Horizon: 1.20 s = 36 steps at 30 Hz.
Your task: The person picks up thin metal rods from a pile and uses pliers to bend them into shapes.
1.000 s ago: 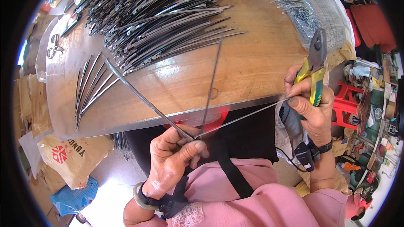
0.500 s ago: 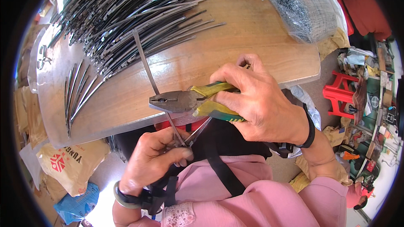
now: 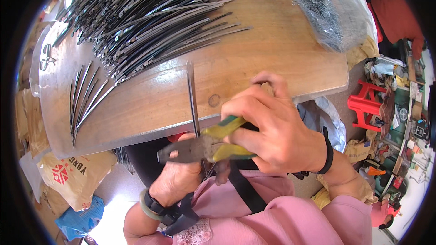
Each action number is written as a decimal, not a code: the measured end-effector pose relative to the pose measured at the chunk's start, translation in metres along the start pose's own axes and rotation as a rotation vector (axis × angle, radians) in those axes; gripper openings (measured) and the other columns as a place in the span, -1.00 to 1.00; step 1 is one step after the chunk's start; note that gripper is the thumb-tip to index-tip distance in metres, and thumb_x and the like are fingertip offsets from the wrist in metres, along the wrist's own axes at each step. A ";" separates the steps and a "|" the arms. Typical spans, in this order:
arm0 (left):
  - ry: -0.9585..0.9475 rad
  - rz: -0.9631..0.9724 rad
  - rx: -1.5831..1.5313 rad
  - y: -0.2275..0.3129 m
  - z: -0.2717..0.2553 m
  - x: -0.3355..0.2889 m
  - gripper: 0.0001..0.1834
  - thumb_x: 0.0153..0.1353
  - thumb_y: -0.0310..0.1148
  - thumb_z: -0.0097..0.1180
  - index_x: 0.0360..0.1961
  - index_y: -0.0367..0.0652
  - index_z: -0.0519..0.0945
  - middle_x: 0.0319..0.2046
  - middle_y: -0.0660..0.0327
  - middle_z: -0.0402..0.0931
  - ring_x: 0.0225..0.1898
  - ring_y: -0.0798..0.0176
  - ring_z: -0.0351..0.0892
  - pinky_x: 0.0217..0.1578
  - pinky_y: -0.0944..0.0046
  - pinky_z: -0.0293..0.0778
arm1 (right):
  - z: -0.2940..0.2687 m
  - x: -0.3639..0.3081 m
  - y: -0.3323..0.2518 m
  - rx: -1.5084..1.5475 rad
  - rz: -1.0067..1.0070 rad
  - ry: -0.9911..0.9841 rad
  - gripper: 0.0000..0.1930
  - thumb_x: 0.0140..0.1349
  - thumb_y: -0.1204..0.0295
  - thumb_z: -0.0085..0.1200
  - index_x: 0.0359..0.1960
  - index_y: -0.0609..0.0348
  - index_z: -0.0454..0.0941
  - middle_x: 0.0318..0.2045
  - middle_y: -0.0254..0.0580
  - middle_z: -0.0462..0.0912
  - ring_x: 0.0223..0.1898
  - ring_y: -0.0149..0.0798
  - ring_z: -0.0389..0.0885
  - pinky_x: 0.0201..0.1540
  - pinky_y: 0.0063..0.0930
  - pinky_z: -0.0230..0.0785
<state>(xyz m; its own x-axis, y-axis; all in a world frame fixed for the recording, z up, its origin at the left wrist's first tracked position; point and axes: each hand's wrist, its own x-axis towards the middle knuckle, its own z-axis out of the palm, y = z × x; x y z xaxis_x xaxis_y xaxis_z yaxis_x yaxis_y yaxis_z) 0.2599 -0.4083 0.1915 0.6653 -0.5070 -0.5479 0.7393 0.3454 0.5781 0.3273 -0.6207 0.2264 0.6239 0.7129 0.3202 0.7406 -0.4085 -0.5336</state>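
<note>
Holding the yellow-and-green pliers (image 3: 208, 149) in curled fingers, the right hand (image 3: 279, 131) is in front of the left hand (image 3: 170, 183) in the head view. The left hand (partly hidden) pinches a thin metal strip (image 3: 192, 104), which reaches up past the edge of the brown table (image 3: 281, 59).

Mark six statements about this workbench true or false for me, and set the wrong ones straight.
1. The right hand grips metal pliers with yellow-and-green handles. True.
2. A big pile of thin dark metal strips lies on the brown wooden table. True.
3. The pliers lie untouched on the table. False: the right hand holds them.
4. The pliers partly cover the left hand in this view. True.
5. The left wrist is bare. False: a pale round bangle circles it.
6. The pile lies at the table's right end. False: the pile lies toward the left.
</note>
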 end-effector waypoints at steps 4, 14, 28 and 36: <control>0.220 0.089 -0.090 0.007 0.023 -0.001 -0.78 0.32 -0.33 0.15 -0.26 -0.32 0.59 -0.55 0.20 0.54 -0.62 0.41 0.47 -0.59 0.43 0.36 | -0.019 -0.015 -0.002 -0.126 0.152 0.066 -0.85 -0.05 0.37 0.25 -0.44 0.11 0.60 -0.17 -0.19 0.57 -0.13 -0.04 0.49 0.00 0.00 0.22; 0.338 0.413 0.379 0.008 0.036 -0.006 -0.96 0.22 -0.65 0.18 -0.30 -0.34 0.60 -0.59 0.37 0.46 -0.57 0.58 0.31 -0.55 0.52 0.26 | -0.013 -0.066 -0.013 0.444 0.467 -0.121 -0.66 -0.09 0.51 0.28 -0.18 0.21 0.66 -0.04 -0.01 0.54 -0.09 -0.01 0.60 -0.06 -0.30 0.50; 0.582 0.408 0.235 0.034 0.005 -0.017 -0.93 0.20 -0.66 0.08 -0.41 -0.33 0.56 -0.66 0.24 0.50 -0.73 0.49 0.32 -0.71 0.49 0.18 | 0.004 -0.001 -0.007 0.213 0.179 -0.305 -0.63 0.07 0.28 0.26 -0.27 0.39 0.52 -0.23 0.10 0.50 -0.24 0.00 0.60 -0.31 -0.30 0.50; 1.112 0.748 0.639 0.057 -0.110 -0.099 -0.92 0.35 -0.45 0.06 -0.26 -0.24 0.54 -0.62 0.36 0.40 -0.70 0.59 0.19 -0.68 0.56 0.03 | -0.068 0.044 0.067 -0.452 0.029 0.105 -0.60 -0.01 0.47 0.20 -0.06 0.25 0.57 -0.13 0.01 0.52 -0.16 0.04 0.58 -0.19 -0.25 0.54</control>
<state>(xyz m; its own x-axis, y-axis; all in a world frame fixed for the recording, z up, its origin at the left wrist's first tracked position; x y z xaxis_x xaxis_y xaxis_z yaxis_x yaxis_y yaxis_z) 0.2475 -0.2514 0.2123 0.8154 0.5787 -0.0105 0.2244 -0.2993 0.9274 0.4214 -0.6559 0.2582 0.6508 0.6451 0.4003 0.7422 -0.6516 -0.1565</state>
